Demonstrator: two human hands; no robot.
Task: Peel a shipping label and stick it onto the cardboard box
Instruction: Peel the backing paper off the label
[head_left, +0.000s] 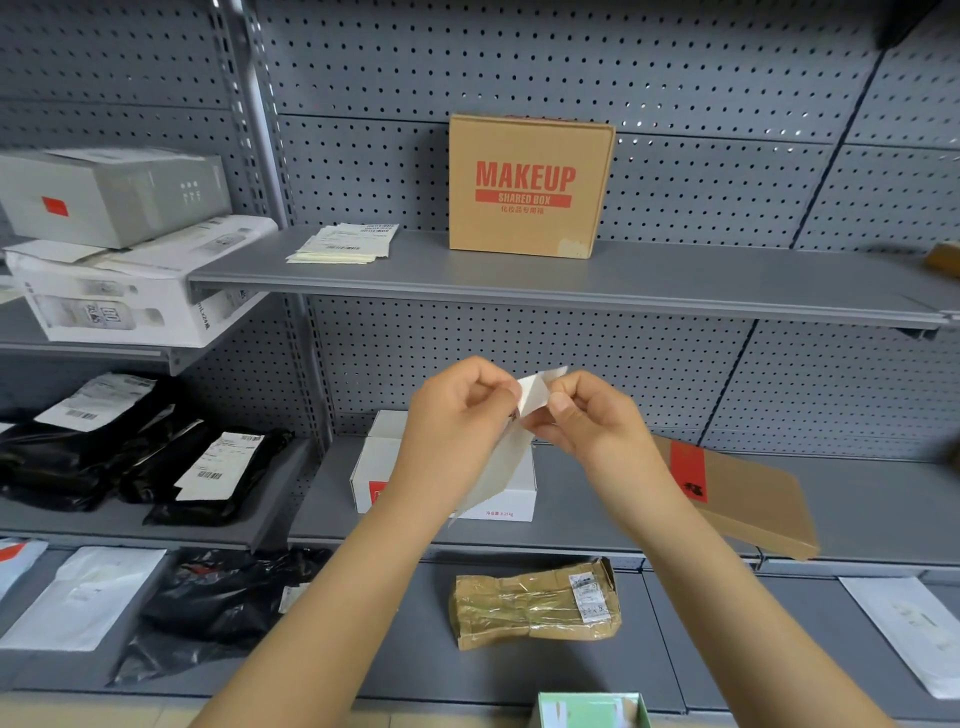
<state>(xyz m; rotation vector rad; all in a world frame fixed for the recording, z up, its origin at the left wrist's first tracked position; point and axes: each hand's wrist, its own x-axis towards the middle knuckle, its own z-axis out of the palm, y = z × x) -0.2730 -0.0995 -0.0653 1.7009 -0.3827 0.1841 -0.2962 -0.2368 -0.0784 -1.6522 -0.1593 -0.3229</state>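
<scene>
matt brown cardboard makeup box (527, 187) on a smooth grey painted-metal shelf (571, 283); perforated metal back panel (675, 78); thin white paper shipping label (532, 397); glossy black plastic mailer bags (104, 457); crinkled shiny tape over the brown parcel (535, 605).

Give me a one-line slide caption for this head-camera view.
Both hands, left hand and right hand, peel a shipping label apart below the shelved MAKEUP cardboard box.

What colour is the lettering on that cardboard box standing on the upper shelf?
Red: the MAKEUP lettering on the brown cardboard box, clearest in the head view.
</scene>
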